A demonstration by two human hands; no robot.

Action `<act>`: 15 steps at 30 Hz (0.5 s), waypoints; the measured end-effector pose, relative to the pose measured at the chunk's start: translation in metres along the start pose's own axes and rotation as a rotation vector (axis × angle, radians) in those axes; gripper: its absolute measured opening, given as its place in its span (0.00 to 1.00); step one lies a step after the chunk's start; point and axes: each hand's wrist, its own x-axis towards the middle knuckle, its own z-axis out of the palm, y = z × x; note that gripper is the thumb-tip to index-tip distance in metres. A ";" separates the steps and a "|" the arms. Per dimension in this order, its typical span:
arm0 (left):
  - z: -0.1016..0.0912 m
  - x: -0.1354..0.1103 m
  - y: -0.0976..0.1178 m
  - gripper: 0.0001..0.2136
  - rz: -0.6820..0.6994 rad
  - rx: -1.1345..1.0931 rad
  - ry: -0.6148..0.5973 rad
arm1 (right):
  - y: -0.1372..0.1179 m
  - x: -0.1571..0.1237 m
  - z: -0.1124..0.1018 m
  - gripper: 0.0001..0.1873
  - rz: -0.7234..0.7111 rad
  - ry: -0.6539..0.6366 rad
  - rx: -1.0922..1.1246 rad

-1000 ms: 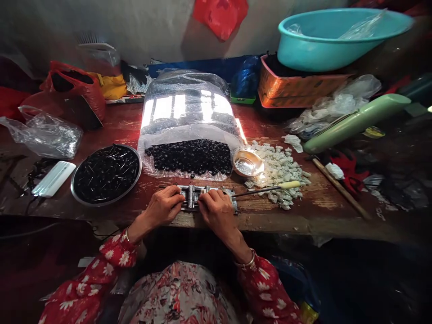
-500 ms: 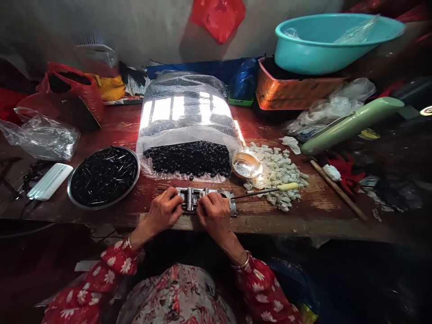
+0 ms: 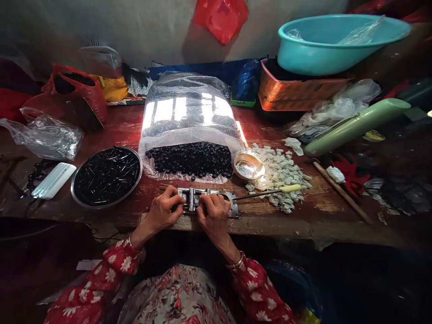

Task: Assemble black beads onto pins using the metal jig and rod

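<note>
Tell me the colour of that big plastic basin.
The basin is turquoise, shown best in the head view.

This is a cramped workshop for small handwork, with a worn wooden surface [image 3: 324,198] under a big clear bag [image 3: 189,117] of black pieces. A metal tray [image 3: 101,206] of black pieces sits left of the bag, pale scraps [image 3: 278,173] lie right of it, and a teal plastic basin [image 3: 337,63] and a bare plaster wall [image 3: 151,31] stand behind it.

Back of desk [image 3: 324,202]: we see a teal plastic basin [image 3: 320,49] above an orange box [image 3: 290,94].
Wall: we see a red plastic bag [image 3: 221,20] hanging.
Right: a pale green tube [image 3: 354,128] lies beside crumpled clear plastic [image 3: 340,108].
</note>
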 end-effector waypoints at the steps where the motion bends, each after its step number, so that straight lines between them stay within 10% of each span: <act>1: 0.000 0.000 0.000 0.07 -0.002 -0.003 0.006 | 0.000 0.000 0.000 0.06 -0.003 0.005 -0.002; 15: -0.004 -0.002 -0.003 0.08 -0.002 -0.123 -0.012 | 0.012 -0.002 -0.019 0.08 -0.027 -0.091 0.162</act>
